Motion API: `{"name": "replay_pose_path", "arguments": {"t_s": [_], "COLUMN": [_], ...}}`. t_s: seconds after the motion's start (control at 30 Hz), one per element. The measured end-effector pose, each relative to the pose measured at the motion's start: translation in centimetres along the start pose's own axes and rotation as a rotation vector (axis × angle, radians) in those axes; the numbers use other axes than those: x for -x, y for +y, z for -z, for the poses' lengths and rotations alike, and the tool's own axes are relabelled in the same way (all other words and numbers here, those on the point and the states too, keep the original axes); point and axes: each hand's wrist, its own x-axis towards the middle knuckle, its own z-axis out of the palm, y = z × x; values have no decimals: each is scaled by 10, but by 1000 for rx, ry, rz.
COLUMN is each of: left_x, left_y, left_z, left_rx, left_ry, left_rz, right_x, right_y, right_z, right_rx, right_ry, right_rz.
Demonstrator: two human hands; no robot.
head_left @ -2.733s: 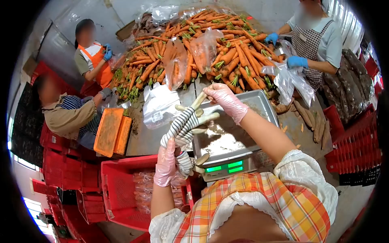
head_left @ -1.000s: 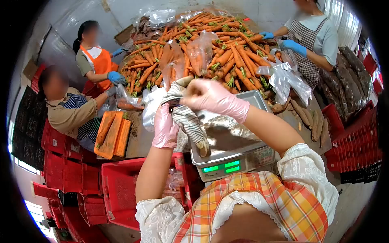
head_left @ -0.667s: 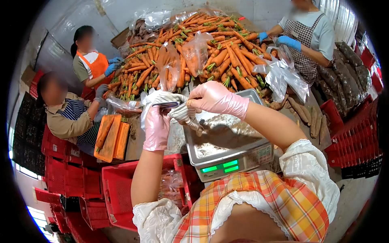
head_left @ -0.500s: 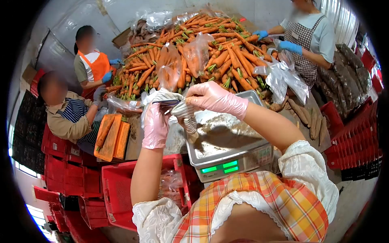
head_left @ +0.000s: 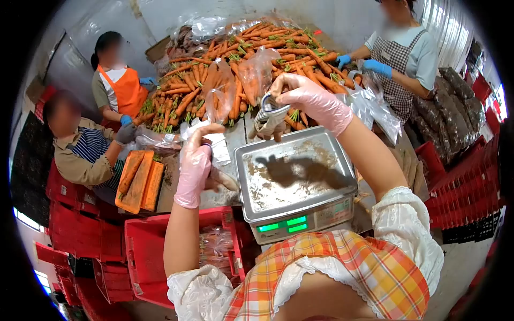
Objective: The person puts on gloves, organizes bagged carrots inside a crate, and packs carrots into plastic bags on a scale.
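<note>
My right hand point(head_left: 313, 101), in a pink disposable glove, pinches the cuff of a grey-and-white striped cloth glove point(head_left: 270, 122). That glove dangles over the back left corner of the weighing scale point(head_left: 294, 171). Lower and to the left is my left hand point(head_left: 194, 168), also pink-gloved, its fingers closed. A dark cuff edge shows at its palm, and pale cloth point(head_left: 224, 179) hangs below, apparently a second cloth glove partly hidden by the hand. The scale's metal pan carries only dirt and shadow, and its green displays are lit.
A large heap of carrots point(head_left: 187, 88) with plastic bags covers the back of the table. Red crates point(head_left: 155, 230) stand below at left. Orange trays point(head_left: 139, 182) lie at the table's left side. Two people stand at left and one at right point(head_left: 399, 53).
My hands have moved apart. The right has carried a striped glove up and to the right; the left has shifted slightly left and down. The scale pan is now more exposed.
</note>
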Motion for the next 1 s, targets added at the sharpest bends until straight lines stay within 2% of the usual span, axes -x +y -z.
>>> {"name": "replay_pose_path", "arguments": {"t_s": [0.03, 0.1, 0.17, 0.27, 0.3, 0.37, 0.43, 0.53, 0.6, 0.7, 0.77, 0.83, 0.87, 0.9, 0.97, 1.0], "left_x": [0, 2, 2, 9, 8, 3, 5, 8, 7, 5, 6, 8, 14, 2, 7, 6], "left_y": [1, 3, 7, 34, 29, 11, 24, 25, 19, 8, 4, 0, 11, -24, -6, -12], "left_z": [-2, -11, -22, -47, -51, -55, -63, -75, -79, -81, -77, -69, -66, -56, -48, -44], "left_rx": [0, -14, -21, 390, 394, -290, -445, -581, -759, -737, -689, -147, 204, 212, 402, 537], "left_ry": [-97, -157, -144, -79, -76, -65, -90, -96, -46, 25, 9, -74, -43, 27, 130, 132], "left_rz": [20, 20, -54, 419, 418, -188, -575, -512, -616, -680, -625, -320, 18, -132, 62, 69], "right_x": [-1, 4, 6, 7, 8, 11, 13, 9, 11, 11, 12, 6, -3, -12, 4, 2], "right_y": [1, -1, -1, 1, 1, 1, 3, 11, 13, 17, 14, 23, 38, 53, 21, 23], "right_z": [3, 7, 7, 5, 3, -2, -6, -21, -32, -34, -29, 0, 22, 44, 21, 24], "right_rx": [-82, -145, -278, -281, -302, -345, -392, -550, -676, -788, -809, -769, -844, -895, -833, -845], "right_ry": [7, -29, -81, -81, -89, -106, -120, -120, -55, 23, 47, 147, -124, -401, 427, 357], "right_rz": [-7, 0, 4, -41, -57, -88, -119, -69, -53, -76, -90, -20, 56, 113, -9, -2]}}
